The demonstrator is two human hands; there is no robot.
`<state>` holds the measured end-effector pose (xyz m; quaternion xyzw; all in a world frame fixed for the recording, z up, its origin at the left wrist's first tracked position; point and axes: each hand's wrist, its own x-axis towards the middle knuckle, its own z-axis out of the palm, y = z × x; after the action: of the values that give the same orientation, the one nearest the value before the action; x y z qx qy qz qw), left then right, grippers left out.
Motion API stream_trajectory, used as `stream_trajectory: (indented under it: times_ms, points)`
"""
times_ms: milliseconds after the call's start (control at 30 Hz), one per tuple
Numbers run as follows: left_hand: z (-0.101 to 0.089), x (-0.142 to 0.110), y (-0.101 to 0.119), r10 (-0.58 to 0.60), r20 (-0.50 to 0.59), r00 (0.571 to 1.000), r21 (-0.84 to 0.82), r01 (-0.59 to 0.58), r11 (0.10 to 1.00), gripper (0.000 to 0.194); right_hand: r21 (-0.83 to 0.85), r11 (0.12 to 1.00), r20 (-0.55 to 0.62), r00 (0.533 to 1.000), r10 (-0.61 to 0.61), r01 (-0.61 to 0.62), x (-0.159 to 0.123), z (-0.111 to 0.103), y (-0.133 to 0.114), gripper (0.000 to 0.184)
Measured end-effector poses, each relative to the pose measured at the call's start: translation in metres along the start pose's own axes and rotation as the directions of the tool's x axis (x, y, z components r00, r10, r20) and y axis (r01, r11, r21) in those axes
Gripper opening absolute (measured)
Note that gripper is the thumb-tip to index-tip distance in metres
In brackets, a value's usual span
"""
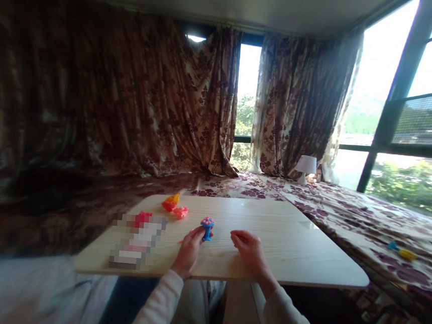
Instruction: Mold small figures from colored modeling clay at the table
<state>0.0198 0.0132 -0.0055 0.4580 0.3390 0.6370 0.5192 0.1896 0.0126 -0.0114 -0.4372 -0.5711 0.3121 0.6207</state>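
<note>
While the left hand (pixel 189 248) has its fingers closed around a blue mushroom-shaped piece (pixel 207 227), the right hand (pixel 249 246) sits apart from it, to the right, its fingers curled in together. Nothing shows between those right fingers, though anything tiny would be hidden. The blue piece stands roughly upright at the left fingertips, its broad cap dotted with pink above them and its stem between them, over the table (pixel 286 261).

As I judge it, the likeliest trouble is the stem slipping or tipping, since only one hand grips it and the heavy-looking cap rides above the fingers. A loose pinch could drop it onto the table, and the near edge lies close below both wrists, so a roll toward the person could carry it off. Pushing the left fingers outward might also knock the red piece (pixel 143 219) or the pink piece (pixel 180 212) beyond them.

No brand or label can be read: the flat item (pixel 139 243) left of the left fingers is pixelated over.
</note>
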Motion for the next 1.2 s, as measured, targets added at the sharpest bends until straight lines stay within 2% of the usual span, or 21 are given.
stream_trajectory:
  times_ms: [67, 200, 333, 533, 667, 833, 1033, 1200]
  points:
    - [0.001, 0.0, 0.001, -0.005, 0.001, 1.0, -0.003, 0.005, 1.0, 0.031, -0.003, 1.0, 0.015, 1.0, -0.014, 0.014, 0.0, -0.001, 0.001, 0.025]
    - [0.001, -0.001, 0.002, -0.01, 0.001, 1.0, -0.011, 0.01, 1.0, 0.03, 0.076, 0.996, 0.003, 0.999, 0.037, -0.037, 0.001, 0.0, 0.001, 0.025]
    - [-0.001, -0.001, 0.0, -0.009, 0.024, 1.0, 0.026, 0.009, 1.0, 0.03, 0.113, 0.993, 0.0, 0.999, 0.041, -0.041, 0.0, 0.013, -0.002, 0.024]
    - [-0.002, 0.0, -0.004, 0.036, 0.053, 0.998, 0.171, -0.044, 0.984, 0.027, 0.118, 0.99, 0.0, 0.997, -0.074, 0.073, -0.004, 0.034, 0.001, 0.02]
    - [0.003, -0.002, 0.002, 0.063, 0.06, 0.996, 0.285, -0.078, 0.955, 0.026, 0.11, 0.987, -0.052, 0.993, -0.108, 0.114, -0.006, 0.032, -0.001, 0.015]
    - [0.006, -0.007, 0.011, 0.06, 0.125, 0.99, 0.388, -0.105, 0.916, 0.029, 0.044, 0.97, -0.062, 0.97, -0.235, 0.237, -0.007, 0.031, -0.009, 0.011]
    - [0.007, -0.007, 0.011, 0.022, 0.218, 0.976, 0.415, -0.113, 0.903, 0.031, 0.028, 0.964, -0.052, 0.964, -0.262, 0.263, -0.009, 0.034, -0.016, 0.009]
    - [0.008, -0.006, 0.008, 0.027, 0.199, 0.98, 0.406, -0.107, 0.907, 0.031, -0.007, 0.954, -0.079, 0.951, -0.3, 0.3, -0.01, 0.033, -0.017, 0.008]
